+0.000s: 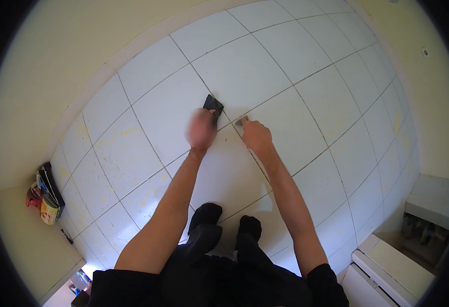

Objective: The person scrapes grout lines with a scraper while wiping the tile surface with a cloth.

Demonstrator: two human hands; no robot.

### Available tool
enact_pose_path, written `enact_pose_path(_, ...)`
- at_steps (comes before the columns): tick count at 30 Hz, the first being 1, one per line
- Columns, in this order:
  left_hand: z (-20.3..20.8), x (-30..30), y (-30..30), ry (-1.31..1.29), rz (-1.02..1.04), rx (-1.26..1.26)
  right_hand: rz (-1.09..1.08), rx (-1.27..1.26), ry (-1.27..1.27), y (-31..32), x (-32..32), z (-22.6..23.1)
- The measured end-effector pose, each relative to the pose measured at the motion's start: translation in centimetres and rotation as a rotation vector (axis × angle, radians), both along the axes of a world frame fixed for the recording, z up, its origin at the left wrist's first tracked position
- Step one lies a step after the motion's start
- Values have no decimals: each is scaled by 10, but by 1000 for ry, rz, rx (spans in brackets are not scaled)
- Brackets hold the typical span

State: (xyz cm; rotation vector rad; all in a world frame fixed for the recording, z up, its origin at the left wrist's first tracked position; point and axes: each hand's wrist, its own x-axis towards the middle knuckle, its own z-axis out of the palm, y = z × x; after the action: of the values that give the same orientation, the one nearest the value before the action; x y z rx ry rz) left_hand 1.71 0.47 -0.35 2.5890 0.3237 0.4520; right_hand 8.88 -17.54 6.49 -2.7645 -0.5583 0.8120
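Note:
Over the white tiled floor (265, 66), my left hand (201, 130) is closed around a flat black piece (213, 104) with a squared far end. The hand is blurred, so its fingers show only in part. My right hand (257, 136) sits just to the right, its fingers wrapped around a small tool with a short greyish-brown end (241, 121). Most of that tool is hidden in my fist, and its kind cannot be made out. The tool's end is close to a crossing of dark grout lines. A tiny dark speck (226, 139) lies on the tile between my forearms.
Yellowish stains (142, 202) mark several tiles. By the left wall stand a red object (33, 196), a yellow-labelled container (50, 211) and a dark upright item (53, 187). My feet in black socks (249, 228) are below my hands. A pale ledge (393, 268) borders the lower right.

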Motion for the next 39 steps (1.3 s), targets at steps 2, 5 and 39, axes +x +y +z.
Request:
enact_pose_path(2,0,-1,-2,-3,-1,0,-31,-14,-35,0,0,1)
enact_pose_path(5,2,0,0,-16,0,5,98,-37,53,-4,2,-3)
enact_pose_path(39,-4,0,0,-8,3,8,-94,192,-264,-96,-96,-19)
